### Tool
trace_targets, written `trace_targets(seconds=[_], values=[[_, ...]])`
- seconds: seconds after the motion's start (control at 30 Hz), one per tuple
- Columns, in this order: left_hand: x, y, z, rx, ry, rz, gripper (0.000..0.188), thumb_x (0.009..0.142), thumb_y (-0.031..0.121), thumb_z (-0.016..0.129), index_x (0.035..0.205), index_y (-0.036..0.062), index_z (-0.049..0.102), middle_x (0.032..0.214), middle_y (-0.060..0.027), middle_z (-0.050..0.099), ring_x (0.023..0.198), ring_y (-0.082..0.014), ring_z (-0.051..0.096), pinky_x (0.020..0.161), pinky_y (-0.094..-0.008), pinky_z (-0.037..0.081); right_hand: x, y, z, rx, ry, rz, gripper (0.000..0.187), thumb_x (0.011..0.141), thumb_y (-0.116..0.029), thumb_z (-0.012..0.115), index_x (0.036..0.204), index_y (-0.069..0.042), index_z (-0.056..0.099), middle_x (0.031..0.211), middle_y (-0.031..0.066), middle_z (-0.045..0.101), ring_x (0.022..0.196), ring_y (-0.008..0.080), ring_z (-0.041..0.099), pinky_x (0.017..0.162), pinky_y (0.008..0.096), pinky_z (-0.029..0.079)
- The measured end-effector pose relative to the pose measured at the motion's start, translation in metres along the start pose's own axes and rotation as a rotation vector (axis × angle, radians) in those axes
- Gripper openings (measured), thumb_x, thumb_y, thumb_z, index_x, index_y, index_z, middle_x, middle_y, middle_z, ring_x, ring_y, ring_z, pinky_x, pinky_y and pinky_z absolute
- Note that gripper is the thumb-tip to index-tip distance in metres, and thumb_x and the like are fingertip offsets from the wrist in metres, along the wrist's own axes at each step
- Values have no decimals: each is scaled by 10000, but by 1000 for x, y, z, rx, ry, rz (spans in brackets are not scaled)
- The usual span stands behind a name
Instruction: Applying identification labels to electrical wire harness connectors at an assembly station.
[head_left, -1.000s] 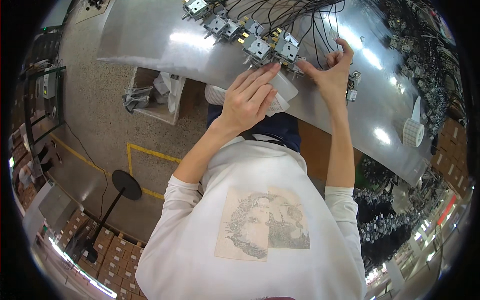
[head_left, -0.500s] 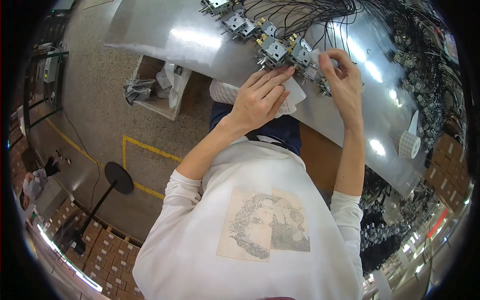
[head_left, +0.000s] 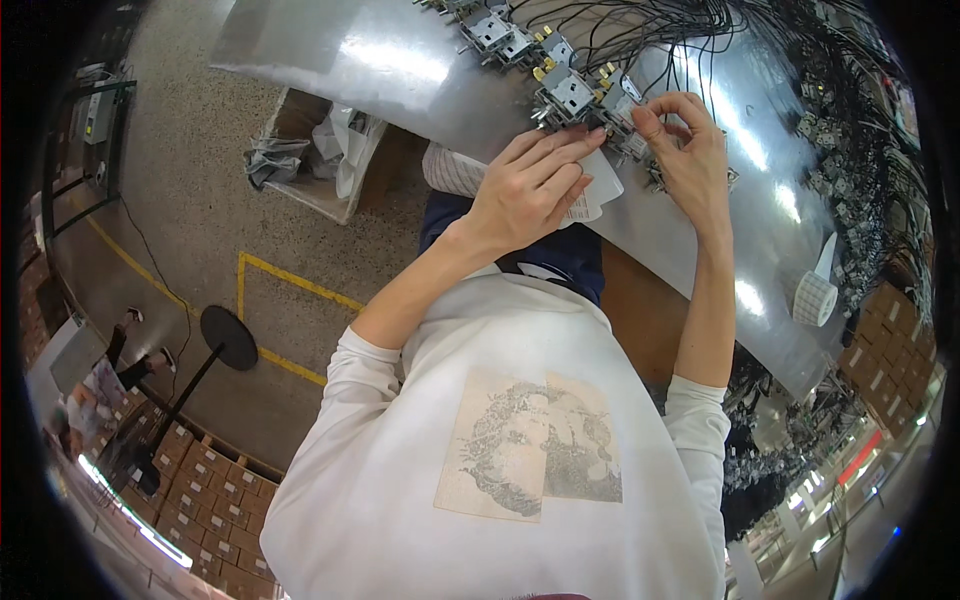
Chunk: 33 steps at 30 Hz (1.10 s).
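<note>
My left hand reaches over the table's near edge, its fingers long and close together on a strip of white labels that shows below the palm. Its fingertips touch the lower side of a small grey metal switch unit. My right hand is pinched at that unit's upper right, thumb and forefinger at a whitish label that lies against it. Beside it, to the left, sits another metal unit with brass-coloured terminals. Part of one more unit shows under my right wrist.
Black cables run from the units across the shiny metal table. A label roll lies at the right, near a large heap of cabled units. A box with plastic waste stands on the floor at left. Cartons are stacked behind.
My right thumb and forefinger have come in closer, and the label that was lifted now lies against the unit. The view has shifted slightly. A person at far left has moved.
</note>
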<state>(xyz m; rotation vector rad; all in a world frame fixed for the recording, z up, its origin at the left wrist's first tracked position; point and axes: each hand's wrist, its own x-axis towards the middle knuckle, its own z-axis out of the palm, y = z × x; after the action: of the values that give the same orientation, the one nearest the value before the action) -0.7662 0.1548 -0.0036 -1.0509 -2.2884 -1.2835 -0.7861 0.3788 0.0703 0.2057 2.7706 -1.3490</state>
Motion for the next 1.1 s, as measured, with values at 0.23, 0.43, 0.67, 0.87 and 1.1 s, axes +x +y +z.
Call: trace_targets(seconds=[0.23,0.43,0.67,0.87,1.1], values=[[-2,-2,3,19,-3,-18,158,954,105,721,879,35,602,1409,-103,704,1256,-274,683,1027,-434,518,2,-7,2,-194,49,-71,316,965,-319,808,948,-11,736,1026,34,673,942,169,659,882,341,531],[-3,-3,6,40,-7,-16,162,948,114,732,880,38,606,1408,-100,705,1263,-280,679,1029,-440,514,13,-7,-5,-237,-21,124,553,888,-479,863,708,-16,621,864,24,621,793,157,583,715,319,442],[-9,1,9,97,-100,-32,129,904,84,754,988,37,668,1408,-79,706,1329,-278,646,1060,-458,494,15,20,-23,-211,-164,261,621,879,-481,879,645,-33,518,729,-4,547,688,128,524,642,297,408],[-13,-5,10,79,-106,-10,131,949,137,722,913,44,637,1429,-94,687,1388,-277,592,1114,-466,450,-5,30,-31,-192,113,104,390,872,-285,903,1093,-20,721,940,45,687,778,108,631,724,305,539],[-7,2,2,88,-210,-9,130,949,98,708,1047,15,683,1406,-116,685,1372,-299,596,1143,-490,439,1,-10,19,25,156,-278,821,850,-201,886,1574,-124,506,1275,109,693,1192,240,656,1077,398,498]])
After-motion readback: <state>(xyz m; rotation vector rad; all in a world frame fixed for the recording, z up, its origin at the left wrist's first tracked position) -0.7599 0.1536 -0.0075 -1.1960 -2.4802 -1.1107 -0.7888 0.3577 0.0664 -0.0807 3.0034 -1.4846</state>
